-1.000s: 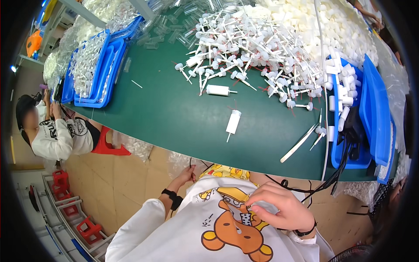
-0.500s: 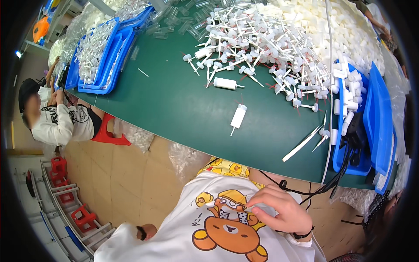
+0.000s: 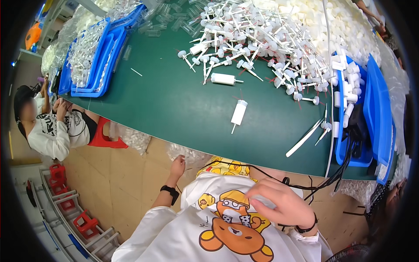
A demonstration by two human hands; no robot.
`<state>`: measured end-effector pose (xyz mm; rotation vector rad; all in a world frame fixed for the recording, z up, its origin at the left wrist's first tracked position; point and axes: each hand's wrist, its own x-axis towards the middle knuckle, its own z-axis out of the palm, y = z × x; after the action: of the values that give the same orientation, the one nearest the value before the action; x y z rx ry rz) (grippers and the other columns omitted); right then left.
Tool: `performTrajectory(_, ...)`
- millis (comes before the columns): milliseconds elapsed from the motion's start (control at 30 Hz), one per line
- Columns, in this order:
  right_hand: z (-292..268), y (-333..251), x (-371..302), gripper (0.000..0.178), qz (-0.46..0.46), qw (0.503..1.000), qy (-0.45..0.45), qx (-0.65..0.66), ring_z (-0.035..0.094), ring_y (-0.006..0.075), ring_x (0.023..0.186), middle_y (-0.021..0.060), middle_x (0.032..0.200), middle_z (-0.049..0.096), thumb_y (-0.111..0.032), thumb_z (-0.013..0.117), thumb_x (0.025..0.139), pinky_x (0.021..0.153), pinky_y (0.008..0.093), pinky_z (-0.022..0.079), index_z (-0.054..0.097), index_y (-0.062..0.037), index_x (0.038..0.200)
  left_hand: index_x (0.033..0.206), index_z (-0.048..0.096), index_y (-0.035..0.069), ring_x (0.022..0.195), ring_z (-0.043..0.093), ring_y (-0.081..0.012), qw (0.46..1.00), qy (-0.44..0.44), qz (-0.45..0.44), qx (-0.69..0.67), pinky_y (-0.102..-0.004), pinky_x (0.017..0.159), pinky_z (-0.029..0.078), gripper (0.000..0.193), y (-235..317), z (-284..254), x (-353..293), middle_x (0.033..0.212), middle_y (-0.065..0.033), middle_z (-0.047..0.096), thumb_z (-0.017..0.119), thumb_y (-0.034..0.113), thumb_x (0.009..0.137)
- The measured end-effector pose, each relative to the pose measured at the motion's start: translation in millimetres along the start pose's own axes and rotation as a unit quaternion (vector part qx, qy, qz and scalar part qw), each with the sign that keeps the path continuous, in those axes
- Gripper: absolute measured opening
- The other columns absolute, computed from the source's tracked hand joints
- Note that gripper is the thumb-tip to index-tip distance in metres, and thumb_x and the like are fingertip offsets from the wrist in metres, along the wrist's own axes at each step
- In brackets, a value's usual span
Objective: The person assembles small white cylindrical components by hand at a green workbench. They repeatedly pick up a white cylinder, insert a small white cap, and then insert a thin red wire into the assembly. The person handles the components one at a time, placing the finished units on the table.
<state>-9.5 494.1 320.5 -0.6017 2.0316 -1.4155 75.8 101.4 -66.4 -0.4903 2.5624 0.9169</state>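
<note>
My left hand (image 3: pixel 176 167), a dark band on its wrist, is below the table's front edge. Its fingers look curled, and whether anything is in them is hidden; a clear plastic bag (image 3: pixel 192 153) lies behind it. In front of my shirt is my right hand (image 3: pixel 281 203), fingers bent toward the thumb around a pale patch I cannot make out. On the green table (image 3: pixel 174 109), a white cylinder with a thin stem (image 3: pixel 238 112) lies nearest me. Another stemmed white cylinder (image 3: pixel 223 79) rests farther back. White tweezers (image 3: pixel 302 140) lie at the right beside a thin stemmed piece (image 3: pixel 324 129).
A heap of stemmed white pieces (image 3: pixel 262 39) covers the back of the table. Blue trays (image 3: pixel 107 83) stand left, a blue bin (image 3: pixel 355 159) with white cylinders and black cables right. Clear tubes (image 3: pixel 152 32) lie far back. A person (image 3: pixel 56 122) sits at the left.
My left hand has come up and forward from the lower left toward the table edge. My right hand stays in front of my shirt. The view has shifted slightly; the table pieces lie as before.
</note>
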Motion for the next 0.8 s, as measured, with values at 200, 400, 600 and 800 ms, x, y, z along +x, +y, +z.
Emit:
performTrajectory(200, 45.3, 57.6, 13.4, 0.022, 0.001, 0.966, -0.021, -0.259, 0.049, 0.0330, 0.103, 0.0180, 0.102, 0.052, -0.013, 0.056, 0.082, 0.087, 0.0394, 0.041, 0.055, 0.0014, 0.098, 0.121, 0.050, 0.006, 0.100, 0.058, -0.0342, 0.980, -0.198, 0.001, 0.002, -0.0391, 0.085, 0.046, 0.045, -18.2, 38.0, 13.8, 0.107, -0.0209, 0.060, 0.057, 0.027, 0.081)
performTrajectory(400, 47.2, 69.1, 5.1, 0.023, 0.073, 0.935, -0.116, -0.327, 0.051, 0.0329, 0.097, 0.0193, 0.097, 0.054, -0.016, 0.053, 0.082, 0.084, 0.0409, 0.041, 0.056, 0.0024, 0.096, 0.128, 0.047, 0.010, 0.115, 0.049, -0.0324, 0.923, -0.382, -0.028, 0.022, -0.0338, 0.095, 0.038, 0.058, 0.0, 33.2, -37.3, 0.124, -0.0192, 0.052, 0.052, 0.046, 0.083)
performTrajectory(600, 24.5, 39.1, -4.9, 0.028, 0.089, 0.946, -0.129, -0.283, 0.051, 0.0322, 0.102, 0.0177, 0.104, 0.055, -0.021, 0.053, 0.086, 0.089, 0.0395, 0.039, 0.054, 0.0007, 0.105, 0.119, 0.055, 0.010, 0.108, 0.054, -0.0288, 0.903, -0.384, -0.173, -0.079, -0.0333, 0.091, 0.040, 0.048, 29.1, 2.2, -64.3, 0.119, -0.0145, 0.057, 0.055, 0.041, 0.082)
performTrajectory(800, -2.9, 2.9, -23.1, 0.031, 0.054, 0.949, -0.099, -0.294, 0.052, 0.0322, 0.099, 0.0157, 0.104, 0.057, -0.021, 0.054, 0.086, 0.089, 0.0390, 0.039, 0.054, 0.0005, 0.107, 0.117, 0.056, 0.011, 0.106, 0.055, -0.0288, 0.914, -0.361, 0.038, 0.183, -0.0350, 0.089, 0.043, 0.041, 51.8, -20.2, -10.4, 0.117, -0.0137, 0.058, 0.054, 0.028, 0.080)
